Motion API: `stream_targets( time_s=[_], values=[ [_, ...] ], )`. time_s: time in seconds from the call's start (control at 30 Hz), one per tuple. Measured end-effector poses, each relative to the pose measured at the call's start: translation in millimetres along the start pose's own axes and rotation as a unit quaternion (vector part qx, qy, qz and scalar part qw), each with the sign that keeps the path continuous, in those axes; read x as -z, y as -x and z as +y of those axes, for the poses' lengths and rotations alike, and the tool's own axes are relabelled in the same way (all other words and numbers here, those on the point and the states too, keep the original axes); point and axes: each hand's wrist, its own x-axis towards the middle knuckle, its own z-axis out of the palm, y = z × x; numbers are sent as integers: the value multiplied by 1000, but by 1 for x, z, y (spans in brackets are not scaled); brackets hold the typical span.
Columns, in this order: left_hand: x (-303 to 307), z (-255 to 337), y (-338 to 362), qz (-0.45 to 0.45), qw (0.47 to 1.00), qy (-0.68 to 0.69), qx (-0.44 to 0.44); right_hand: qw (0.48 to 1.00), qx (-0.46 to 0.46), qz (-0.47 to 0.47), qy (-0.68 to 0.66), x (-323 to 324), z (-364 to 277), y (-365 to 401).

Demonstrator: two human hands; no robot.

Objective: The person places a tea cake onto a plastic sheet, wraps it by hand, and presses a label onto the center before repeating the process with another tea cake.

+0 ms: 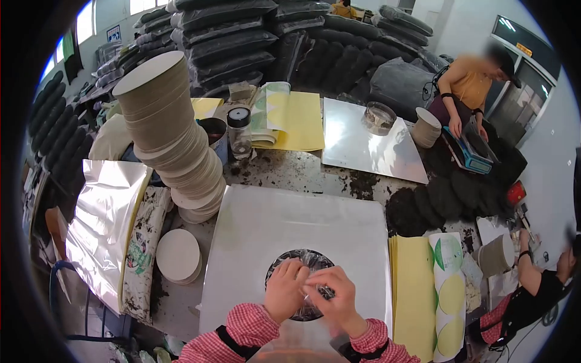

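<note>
A round black disc (312,256), partly covered by crinkled clear plastic film (316,264), lies on a pale board (242,254) at the near middle. My left hand (285,291) rests on the disc's left side, its fingers laid over it and hiding part of it. On the right side, my right hand (336,296) has its fingers curled and pinched on the film, close to my left fingertips. A dark bit of the wrapped disc shows under the right fingers.
Left of the board stand a tall leaning stack of round grey discs (166,115), a short disc stack (178,257) and foil sheets (106,218). Yellow sheets (411,296) and black pads (445,202) lie right. A jar (239,133) stands behind. Two co-workers are at right.
</note>
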Motion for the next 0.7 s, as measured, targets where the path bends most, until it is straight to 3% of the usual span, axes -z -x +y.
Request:
stream_targets(
  time_s=[0.07, 0.1, 0.13, 0.23, 0.33, 0.4, 0.47, 0.53, 0.6, 0.67, 0.7],
  values=[
    [-5, -7, 0, -13, 999, 36, -4, 985, -130, -111, -1, -2, -13, 5],
    [0, -10, 1, -47, 997, 45, -44, 982, -135, -129, -19, -1, -12, -3],
    [5, -12, 2, -21, 992, 123, -26, 982, -138, -129, 1, -4, -11, -7],
    [16, -4, 2, 7, 990, 138, 3, 978, -99, -161, 89, -14, 12, -1],
    [11, 1, 4, -118, 992, -18, -29, 976, -130, -156, 84, 2, 17, 5],
    [10, 1, 4, -127, 988, -58, -59, 934, -253, -225, -112, 23, 17, -8],
    [10, 2, 1, -134, 987, -63, -60, 949, -227, -204, -77, 31, 5, -12],
    [10, 5, 5, -147, 985, -66, -67, 959, -89, -241, 122, 13, 18, 10],
    [11, 5, 2, -175, 970, -150, -78, 962, -88, -207, 153, -8, 28, 29],
    [7, 4, 3, -175, 969, -144, -94, 962, -84, -246, 84, 13, 29, 21],
    [10, 6, 2, -191, 968, -138, -81, 975, -119, -167, 85, 33, 30, 16]
  ],
)
